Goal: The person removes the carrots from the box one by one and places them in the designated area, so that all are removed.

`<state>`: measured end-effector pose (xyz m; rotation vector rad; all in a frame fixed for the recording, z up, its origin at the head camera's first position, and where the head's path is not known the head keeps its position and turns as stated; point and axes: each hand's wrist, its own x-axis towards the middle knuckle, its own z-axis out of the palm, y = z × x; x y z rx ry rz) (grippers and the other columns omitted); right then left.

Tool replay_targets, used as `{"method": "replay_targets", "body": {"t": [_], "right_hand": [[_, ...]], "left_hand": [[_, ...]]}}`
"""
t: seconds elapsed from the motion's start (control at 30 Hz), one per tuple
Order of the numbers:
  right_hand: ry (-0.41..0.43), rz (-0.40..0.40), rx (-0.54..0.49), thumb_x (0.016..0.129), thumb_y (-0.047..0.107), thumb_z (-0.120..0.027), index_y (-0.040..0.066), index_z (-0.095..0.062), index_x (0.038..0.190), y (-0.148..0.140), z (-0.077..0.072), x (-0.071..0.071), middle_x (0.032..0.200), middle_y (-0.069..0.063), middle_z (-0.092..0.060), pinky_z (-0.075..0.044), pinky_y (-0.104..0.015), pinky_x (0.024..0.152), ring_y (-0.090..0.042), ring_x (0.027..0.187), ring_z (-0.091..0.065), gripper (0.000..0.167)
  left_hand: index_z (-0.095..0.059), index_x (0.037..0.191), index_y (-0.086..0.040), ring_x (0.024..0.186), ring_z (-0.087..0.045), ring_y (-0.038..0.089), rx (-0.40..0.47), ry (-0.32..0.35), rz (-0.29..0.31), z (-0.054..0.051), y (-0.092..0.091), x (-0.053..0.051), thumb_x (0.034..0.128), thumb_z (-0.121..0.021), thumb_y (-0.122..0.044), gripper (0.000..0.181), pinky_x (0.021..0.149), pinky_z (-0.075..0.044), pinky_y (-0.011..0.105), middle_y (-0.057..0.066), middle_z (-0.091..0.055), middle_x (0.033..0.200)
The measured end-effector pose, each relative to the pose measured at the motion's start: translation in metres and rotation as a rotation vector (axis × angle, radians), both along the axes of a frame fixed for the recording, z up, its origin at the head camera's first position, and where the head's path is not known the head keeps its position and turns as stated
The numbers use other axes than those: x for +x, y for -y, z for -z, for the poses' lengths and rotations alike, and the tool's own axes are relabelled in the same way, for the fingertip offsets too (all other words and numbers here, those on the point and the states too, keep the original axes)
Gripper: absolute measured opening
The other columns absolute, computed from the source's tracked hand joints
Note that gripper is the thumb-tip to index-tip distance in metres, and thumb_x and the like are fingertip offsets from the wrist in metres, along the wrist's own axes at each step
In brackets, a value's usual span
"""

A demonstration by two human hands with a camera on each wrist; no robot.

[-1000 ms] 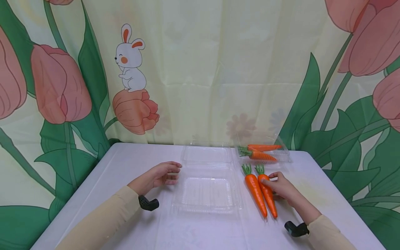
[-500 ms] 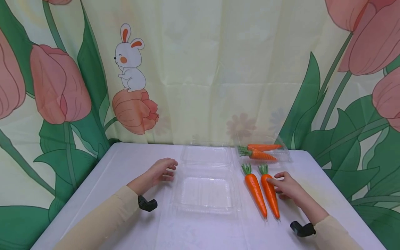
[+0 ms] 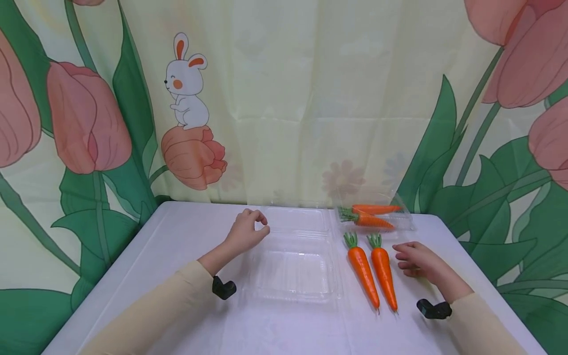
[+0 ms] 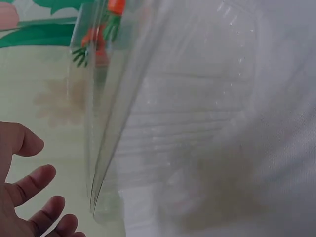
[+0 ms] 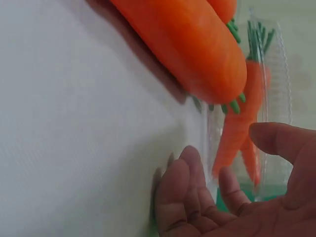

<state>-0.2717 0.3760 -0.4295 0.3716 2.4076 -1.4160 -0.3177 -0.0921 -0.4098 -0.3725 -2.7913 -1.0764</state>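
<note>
A clear plastic clamshell box point(image 3: 293, 273) lies unfolded in the middle of the table, its lid point(image 3: 297, 219) toward the back. My left hand point(image 3: 244, 231) hovers at the box's left side near the hinge. In the left wrist view its loosely bent fingers point(image 4: 42, 177) stand apart from the plastic, holding nothing. Two orange carrots with green tops lie side by side right of the box, the left carrot point(image 3: 364, 276) and the right carrot point(image 3: 384, 277). Just right of that second carrot is my right hand point(image 3: 419, 261), fingers relaxed and not touching it.
At the back right, another clear box point(image 3: 406, 222) holds two carrots point(image 3: 372, 221), one in front of the other. A printed curtain point(image 3: 284, 98) hangs right behind the white table point(image 3: 191, 222).
My right hand has let go of the right carrot and drawn off to the right; that carrot now lies slightly farther right. My left hand has risen toward the lid.
</note>
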Motion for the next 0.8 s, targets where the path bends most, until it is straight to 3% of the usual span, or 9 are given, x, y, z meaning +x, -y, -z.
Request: {"method": "replay_targets", "body": {"t": [0.2,0.37,0.43,0.5,0.6,0.67,0.8], "right_hand": [[0.044,0.060,-0.209,0.112,0.035,-0.037,-0.013,-0.006,0.157,-0.019,0.002,-0.007,0.110,-0.008,-0.070,-0.061,-0.026,0.085,-0.016,0.090,-0.067,0.073],[0.035,0.144,-0.266,0.112,0.042,-0.023,-0.010,-0.006,0.159,-0.027,-0.002,-0.009,0.101,0.002,-0.069,-0.061,-0.025,0.084,-0.012,0.087,-0.068,0.072],[0.014,0.177,-0.264,0.111,0.048,-0.021,-0.010,-0.006,0.159,-0.028,-0.004,-0.009,0.108,-0.006,-0.068,-0.061,-0.024,0.084,-0.011,0.086,-0.067,0.076],[-0.011,0.195,-0.249,0.109,0.053,-0.019,-0.009,-0.005,0.159,-0.027,-0.007,-0.010,0.127,-0.020,-0.061,-0.060,-0.023,0.086,-0.011,0.088,-0.066,0.081],[-0.057,0.221,-0.174,0.108,0.056,-0.020,-0.010,-0.001,0.159,-0.023,-0.011,-0.012,0.154,-0.034,-0.035,-0.060,-0.022,0.086,-0.015,0.097,-0.065,0.086],[-0.082,0.245,-0.121,0.108,0.056,-0.022,-0.011,0.002,0.159,-0.020,-0.013,-0.014,0.160,-0.036,-0.024,-0.060,-0.021,0.084,-0.025,0.109,-0.064,0.087],[-0.129,0.301,-0.057,0.109,0.047,-0.032,-0.012,0.002,0.158,-0.015,-0.015,-0.017,0.158,-0.038,-0.024,-0.061,-0.021,0.078,-0.045,0.132,-0.050,0.083]], "left_hand": [[-0.067,0.108,-0.010,0.110,-0.054,0.031,-0.060,-0.036,0.104,0.003,-0.016,0.004,0.0916,-0.068,-0.023,0.020,0.090,-0.049,0.045,0.018,-0.058,0.120],[-0.067,0.114,-0.011,0.112,-0.054,0.030,-0.174,-0.046,0.185,-0.003,-0.032,0.010,0.0930,-0.069,-0.030,0.029,0.094,-0.049,0.048,0.016,-0.059,0.127],[-0.067,0.116,-0.012,0.114,-0.054,0.030,-0.232,-0.040,0.224,-0.006,-0.040,0.013,0.0934,-0.070,-0.034,0.032,0.095,-0.048,0.050,0.013,-0.059,0.127],[-0.067,0.119,-0.014,0.117,-0.054,0.030,-0.294,-0.023,0.258,-0.011,-0.047,0.018,0.0936,-0.069,-0.038,0.034,0.096,-0.048,0.051,0.011,-0.059,0.129],[-0.066,0.122,-0.018,0.117,-0.053,0.028,-0.378,0.005,0.304,-0.019,-0.059,0.027,0.0934,-0.070,-0.042,0.038,0.095,-0.048,0.049,0.008,-0.058,0.131],[-0.065,0.125,-0.020,0.117,-0.053,0.027,-0.429,0.015,0.331,-0.025,-0.067,0.033,0.0933,-0.070,-0.045,0.041,0.094,-0.048,0.047,0.006,-0.058,0.132],[-0.064,0.128,-0.023,0.117,-0.053,0.024,-0.503,0.013,0.380,-0.033,-0.088,0.041,0.0935,-0.069,-0.050,0.045,0.093,-0.048,0.043,0.003,-0.057,0.132]]}}
